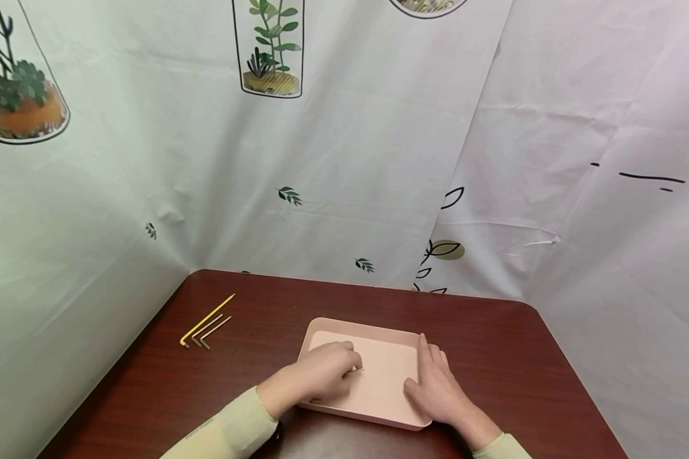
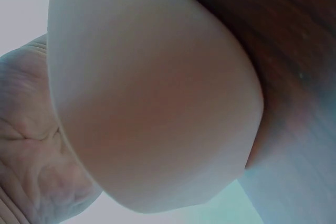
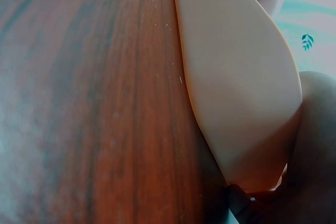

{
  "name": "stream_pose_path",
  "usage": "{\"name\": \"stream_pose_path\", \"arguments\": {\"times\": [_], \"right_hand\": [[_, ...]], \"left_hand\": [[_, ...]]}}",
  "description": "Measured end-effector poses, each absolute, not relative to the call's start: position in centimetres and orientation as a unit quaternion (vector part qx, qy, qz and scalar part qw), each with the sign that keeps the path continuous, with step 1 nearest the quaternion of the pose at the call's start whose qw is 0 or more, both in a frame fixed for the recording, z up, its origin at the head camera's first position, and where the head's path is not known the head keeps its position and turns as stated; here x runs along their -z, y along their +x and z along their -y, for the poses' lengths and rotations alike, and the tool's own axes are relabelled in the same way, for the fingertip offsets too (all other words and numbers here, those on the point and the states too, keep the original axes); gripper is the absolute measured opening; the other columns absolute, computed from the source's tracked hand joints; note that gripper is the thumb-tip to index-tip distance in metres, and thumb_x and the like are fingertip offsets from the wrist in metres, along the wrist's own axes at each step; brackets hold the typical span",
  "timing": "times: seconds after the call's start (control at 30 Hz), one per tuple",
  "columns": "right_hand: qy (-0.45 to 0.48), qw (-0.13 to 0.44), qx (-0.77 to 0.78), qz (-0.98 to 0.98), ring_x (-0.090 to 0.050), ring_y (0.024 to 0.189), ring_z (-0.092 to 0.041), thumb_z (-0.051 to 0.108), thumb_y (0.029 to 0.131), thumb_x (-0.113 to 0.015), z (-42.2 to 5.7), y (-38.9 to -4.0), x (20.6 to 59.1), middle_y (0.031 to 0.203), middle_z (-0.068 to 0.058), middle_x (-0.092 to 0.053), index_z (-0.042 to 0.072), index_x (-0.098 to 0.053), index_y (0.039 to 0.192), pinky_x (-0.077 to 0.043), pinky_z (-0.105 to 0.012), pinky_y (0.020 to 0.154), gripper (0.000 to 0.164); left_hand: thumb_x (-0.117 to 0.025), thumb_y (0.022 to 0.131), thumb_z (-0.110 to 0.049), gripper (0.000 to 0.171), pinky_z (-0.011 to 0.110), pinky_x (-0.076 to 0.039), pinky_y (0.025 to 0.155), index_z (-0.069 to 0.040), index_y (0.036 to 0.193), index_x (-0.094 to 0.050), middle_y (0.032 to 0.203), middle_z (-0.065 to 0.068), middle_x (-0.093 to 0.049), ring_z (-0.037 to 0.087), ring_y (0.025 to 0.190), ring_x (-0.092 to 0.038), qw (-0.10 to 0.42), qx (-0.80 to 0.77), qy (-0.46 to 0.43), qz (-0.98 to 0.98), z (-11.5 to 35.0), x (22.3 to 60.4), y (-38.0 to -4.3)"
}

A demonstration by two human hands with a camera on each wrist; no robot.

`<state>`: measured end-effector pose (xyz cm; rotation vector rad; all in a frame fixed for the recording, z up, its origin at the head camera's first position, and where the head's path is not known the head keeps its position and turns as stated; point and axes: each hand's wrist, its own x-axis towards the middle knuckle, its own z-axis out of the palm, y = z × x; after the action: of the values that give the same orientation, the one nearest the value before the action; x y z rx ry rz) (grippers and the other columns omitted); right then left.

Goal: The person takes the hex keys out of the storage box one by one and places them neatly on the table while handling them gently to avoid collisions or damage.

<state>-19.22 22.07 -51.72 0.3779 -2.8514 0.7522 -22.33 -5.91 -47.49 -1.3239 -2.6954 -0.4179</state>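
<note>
While working over a dark reddish-brown, wood-grained bench (image 1: pixel 511 344), has a shallow, rectangular pink plastic tray (image 1: pixel 381 389) just toward six o'clock of the middle, with its long axis running from just past nine to just past three. Clasps the tray's three-o'clock wall in the bare right grip (image 1: pixel 436 386), with the thumb inside and fingers outside. Reaches in from nine o'clock with the bare left grip (image 1: pixel 328 370), curling the fingers into a pinch. Seems midway through a transfer between bench and tray, judging by a long, yellow L-shaped hex key (image 1: pixel 208 318) and two shorter, pale metal L-shaped hex keys (image 1: pixel 215 328) lying at ten o'clock from the tray. Shows these nearly parallel, with long arms aimed between one and two o'clock. Pinches, over the tray's floor, a thin, pale rod (image 1: pixel 358 370), pointing its bare tip at about three o'clock; cannot tell its full length or any bend. Calls next, most likely, for easing the pinch if laying it down, or lifting clear if taking it out; cannot tell which.
</note>
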Motion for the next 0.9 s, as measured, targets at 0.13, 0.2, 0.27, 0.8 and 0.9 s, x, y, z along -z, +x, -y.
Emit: {"name": "stream_pose_path", "arguments": {"times": [0.13, 0.2, 0.27, 0.8, 0.9], "right_hand": [[0.129, 0.087, -0.251, 0.955, -0.049, 0.137, -0.048, 0.011, 0.083, -0.075, -22.0, -19.2, 51.7, 0.147, -0.033, -0.052, -0.02, -0.026, 0.165, -0.049, -0.059, 0.11, 0.1], [0.13, 0.087, -0.252, 0.955, -0.049, 0.137, -0.048, 0.011, 0.083, -0.075, -22.0, -19.2, 51.7, 0.147, -0.032, -0.052, -0.02, -0.026, 0.165, -0.049, -0.059, 0.11, 0.1], [0.129, 0.086, -0.252, 0.955, -0.049, 0.138, -0.048, 0.011, 0.083, -0.075, -22.0, -19.2, 51.7, 0.147, -0.033, -0.052, -0.02, -0.026, 0.165, -0.048, -0.059, 0.111, 0.1], [0.125, 0.084, -0.254, 0.956, -0.048, 0.139, -0.049, 0.011, 0.084, -0.073, -22.0, -19.2, 51.8, 0.149, -0.034, -0.051, -0.019, -0.026, 0.165, -0.048, -0.06, 0.111, 0.099], [0.123, 0.081, -0.255, 0.956, -0.047, 0.14, -0.049, 0.011, 0.084, -0.073, -22.0, -19.2, 51.8, 0.149, -0.035, -0.05, -0.019, -0.025, 0.165, -0.048, -0.06, 0.112, 0.099]], "left_hand": [[-0.076, 0.077, 0.005, 0.026, 0.021, -0.027, 0.063, -0.015, 0.075, -0.061, 0.073, -0.011, -0.032, 0.006, 0.069, -0.029, 0.056, 0.143, -0.434, 0.888, 6.2, 47.4, -22.4], [-0.075, 0.077, 0.005, 0.025, 0.021, -0.029, 0.063, -0.016, 0.077, -0.062, 0.073, -0.011, -0.033, 0.006, 0.07, -0.031, 0.057, 0.146, -0.432, 0.888, 6.3, 47.3, -22.5], [-0.075, 0.077, 0.005, 0.022, 0.021, -0.03, 0.064, -0.015, 0.08, -0.066, 0.074, -0.011, -0.035, 0.006, 0.07, -0.033, 0.059, 0.148, -0.431, 0.888, 6.5, 47.3, -22.6], [-0.074, 0.079, 0.005, 0.02, 0.019, -0.033, 0.064, -0.011, 0.09, -0.073, 0.079, -0.011, -0.043, 0.003, 0.072, -0.036, 0.083, 0.16, -0.423, 0.888, 8.2, 46.6, -23.1], [-0.073, 0.078, 0.007, 0.021, 0.017, -0.033, 0.062, -0.009, 0.091, -0.074, 0.08, -0.01, -0.046, 0.002, 0.073, -0.037, 0.083, 0.175, -0.421, 0.886, 8.7, 46.5, -23.2]]}}
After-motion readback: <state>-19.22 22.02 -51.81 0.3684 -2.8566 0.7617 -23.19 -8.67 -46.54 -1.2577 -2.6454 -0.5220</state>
